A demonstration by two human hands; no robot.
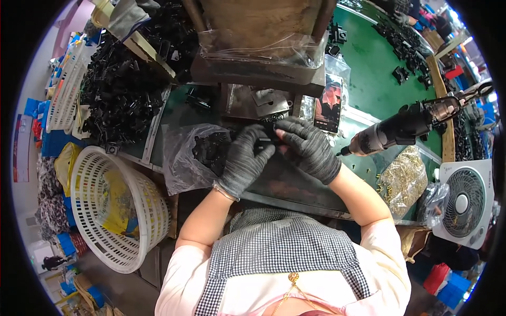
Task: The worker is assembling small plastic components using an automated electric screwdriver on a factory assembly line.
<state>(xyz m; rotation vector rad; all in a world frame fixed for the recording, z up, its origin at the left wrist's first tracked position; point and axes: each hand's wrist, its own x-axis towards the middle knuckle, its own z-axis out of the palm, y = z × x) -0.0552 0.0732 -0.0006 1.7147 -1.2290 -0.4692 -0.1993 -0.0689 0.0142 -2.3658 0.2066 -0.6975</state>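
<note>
**Inspector:** Report the station, largest item first.

**Operator:** From my remote feed, the green workbench (369, 68) carries everything. A large heap of black plastic parts (118, 95) fills its left edge. Off the bench, below that heap, a white slatted basket (92, 210) stands with a yellow bag inside. At the far edge, centre, a brown block wrapped in clear film (263, 37) rests on a dark base.

**Inspector:** Right side?

**Operator:** A white box fan (464, 203) stands at the near right corner. Above it a powered screwdriver (406, 126) hangs tilted, tip pointing down-left towards the hands. A clear bag of brass-coloured screws (403, 179) lies just beside the fan, on the near edge. A phone (328, 102) leans upright behind the hands.

**Inspector:** And the hands?

**Operator:** Both wear dark grey gloves. The left hand (243, 160) and right hand (311, 147) meet at the bench's near edge, centre, fingers closed narrowly from both sides on a small black part (265, 141) (mostly hidden, so I cannot tell its shape). A clear bag of black parts (203, 150) lies open just left of the left hand, touching it.
</note>
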